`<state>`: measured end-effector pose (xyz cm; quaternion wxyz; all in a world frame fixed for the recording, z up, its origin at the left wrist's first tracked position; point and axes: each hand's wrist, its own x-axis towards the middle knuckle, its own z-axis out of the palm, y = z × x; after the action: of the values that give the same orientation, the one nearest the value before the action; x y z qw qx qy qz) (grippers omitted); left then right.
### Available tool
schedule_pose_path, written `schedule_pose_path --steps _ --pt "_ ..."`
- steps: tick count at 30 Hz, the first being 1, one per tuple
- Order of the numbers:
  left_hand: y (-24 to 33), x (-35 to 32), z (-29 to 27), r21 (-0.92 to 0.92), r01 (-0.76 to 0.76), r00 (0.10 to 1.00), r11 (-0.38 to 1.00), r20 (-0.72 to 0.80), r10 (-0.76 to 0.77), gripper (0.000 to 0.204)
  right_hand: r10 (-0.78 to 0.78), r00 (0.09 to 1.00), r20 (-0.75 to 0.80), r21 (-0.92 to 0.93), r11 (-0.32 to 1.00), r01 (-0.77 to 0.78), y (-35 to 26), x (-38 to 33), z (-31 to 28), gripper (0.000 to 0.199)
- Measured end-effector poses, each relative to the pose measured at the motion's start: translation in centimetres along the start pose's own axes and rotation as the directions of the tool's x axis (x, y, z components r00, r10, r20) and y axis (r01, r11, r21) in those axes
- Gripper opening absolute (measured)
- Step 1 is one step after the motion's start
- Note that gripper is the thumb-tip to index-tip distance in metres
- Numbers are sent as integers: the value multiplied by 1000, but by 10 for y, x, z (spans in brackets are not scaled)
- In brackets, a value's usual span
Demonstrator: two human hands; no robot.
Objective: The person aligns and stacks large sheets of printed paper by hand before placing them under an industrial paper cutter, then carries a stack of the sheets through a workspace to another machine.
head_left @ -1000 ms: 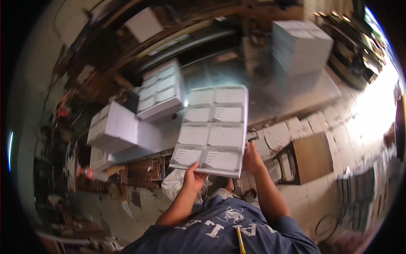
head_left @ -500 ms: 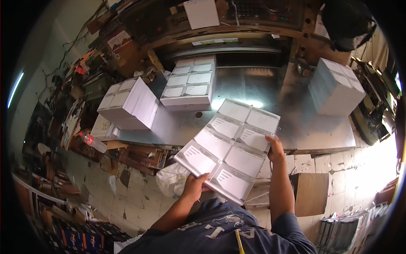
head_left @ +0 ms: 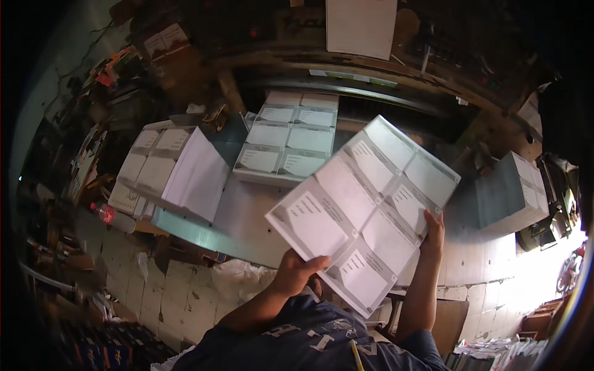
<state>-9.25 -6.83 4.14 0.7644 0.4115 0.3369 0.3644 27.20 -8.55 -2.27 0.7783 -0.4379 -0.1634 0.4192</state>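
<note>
The left hand (head_left: 296,270) has its grip closed on the near-left corner of a large grey-white printed paper sheet divided into rectangular panels (head_left: 365,207), thumb lying on the printed face. The right hand (head_left: 433,230) holds the sheet's right edge, fingers pressed flat along it; how far they wrap behind cannot be told. The sheet is held up tilted, its far corner pointing to the right, above the near edge of the grey metal counter (head_left: 247,216).

On the counter just beyond the sheet lies a flat stack of similar panelled sheets (head_left: 288,139). To the left sits a second thick white paper stack (head_left: 176,170), its near side fanning down over the counter's edge. At the far right stands a tall grey-white block of stacked paper (head_left: 510,191), well apart from the hands. A red-capped plastic bottle (head_left: 111,216) lies at the left, beside the left stack. Below the counter, pale floor tiles (head_left: 179,297) show.
</note>
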Motion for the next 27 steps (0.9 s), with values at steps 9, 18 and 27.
schedule_pose_path --steps 9,18,27 --pt "36 64 -74 -246 -227 955 942 -244 166 55 114 961 252 -6 993 -117 69 127 136 50" --pt "45 105 -92 -332 -375 884 865 -408 227 54 312 901 303 -114 950 -290 124 197 191 52" --pt "68 157 -93 -382 -417 872 825 -425 245 46 491 801 342 -183 871 -456 154 282 229 46"
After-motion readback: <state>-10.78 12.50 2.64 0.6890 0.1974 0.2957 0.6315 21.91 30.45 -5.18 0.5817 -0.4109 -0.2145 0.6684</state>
